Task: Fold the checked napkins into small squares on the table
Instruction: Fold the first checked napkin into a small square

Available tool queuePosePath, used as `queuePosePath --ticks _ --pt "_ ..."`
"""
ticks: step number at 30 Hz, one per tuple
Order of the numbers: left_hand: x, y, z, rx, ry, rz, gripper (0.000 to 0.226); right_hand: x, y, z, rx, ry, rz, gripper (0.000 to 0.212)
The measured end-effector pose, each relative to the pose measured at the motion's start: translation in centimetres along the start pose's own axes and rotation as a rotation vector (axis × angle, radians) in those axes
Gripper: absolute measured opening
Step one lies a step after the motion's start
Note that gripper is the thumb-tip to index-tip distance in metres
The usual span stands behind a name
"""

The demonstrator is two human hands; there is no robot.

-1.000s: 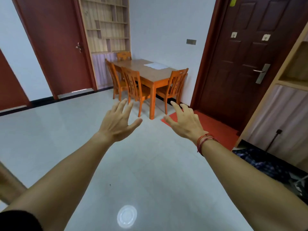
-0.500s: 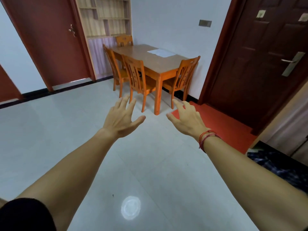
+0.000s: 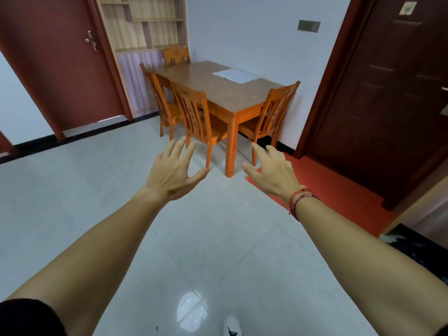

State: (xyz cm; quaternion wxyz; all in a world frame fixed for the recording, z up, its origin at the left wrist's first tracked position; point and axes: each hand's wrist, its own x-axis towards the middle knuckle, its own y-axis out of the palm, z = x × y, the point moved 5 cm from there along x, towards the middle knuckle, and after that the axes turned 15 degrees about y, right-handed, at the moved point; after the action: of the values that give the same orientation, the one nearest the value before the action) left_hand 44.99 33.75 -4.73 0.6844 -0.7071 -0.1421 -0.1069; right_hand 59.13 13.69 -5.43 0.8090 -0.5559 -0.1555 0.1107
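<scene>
Both bare arms are being held out over a glossy, pale tiled floor (image 3: 72,190). The left hand (image 3: 173,172) is being kept flat with its fingers spread and straight, nothing in it. The right hand (image 3: 271,172) is likewise being held empty, fingers loosely extended, and a bracelet of red strings (image 3: 300,197) is being worn at its wrist.

Ahead, one rectangular wooden table (image 3: 218,93) with a worn, matte top is being shown against the white wall. One pale sheet (image 3: 235,75), thin and flat, is lying on the far right part of that top, well apart from both hands; whether it is checked cannot be told. Four orange slat-backed wooden chairs are being counted: one at the far end (image 3: 175,55), two along the left side (image 3: 155,93) (image 3: 196,115) and one at the near end (image 3: 274,110).

Two doors are being seen, a red-brown door (image 3: 55,64) to the left and a darker panelled door (image 3: 400,81) to the right, with a red mat (image 3: 339,190) lying before the latter.

Compared with half a second ago, the table and chairs are being seen nearer, while the hands are being kept spread as before.
</scene>
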Motion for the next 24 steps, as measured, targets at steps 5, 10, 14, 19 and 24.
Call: queuePosePath --ticks 5,10,14,19,24 --pt "8.4 2.8 4.4 0.005 -0.031 0.026 0.094 10.3 1.6 0.7 -0.002 0.006 0.022 0.070" --pt "15.7 5.7 8.3 0.014 -0.058 0.047 0.092 18.6 3.2 1.4 -0.009 -0.012 0.027 0.072" --pt "20.0 7.5 11.3 -0.005 -0.064 0.030 0.089 24.0 4.7 2.2 0.003 -0.016 0.050 0.074" --pt "25.0 10.7 16.1 0.000 -0.067 0.049 0.084 30.6 7.5 3.6 -0.013 -0.016 0.076 0.073" --pt "30.6 13.4 21.5 -0.012 -0.049 0.070 0.088 37.9 10.5 6.0 -0.047 0.006 0.060 0.074"
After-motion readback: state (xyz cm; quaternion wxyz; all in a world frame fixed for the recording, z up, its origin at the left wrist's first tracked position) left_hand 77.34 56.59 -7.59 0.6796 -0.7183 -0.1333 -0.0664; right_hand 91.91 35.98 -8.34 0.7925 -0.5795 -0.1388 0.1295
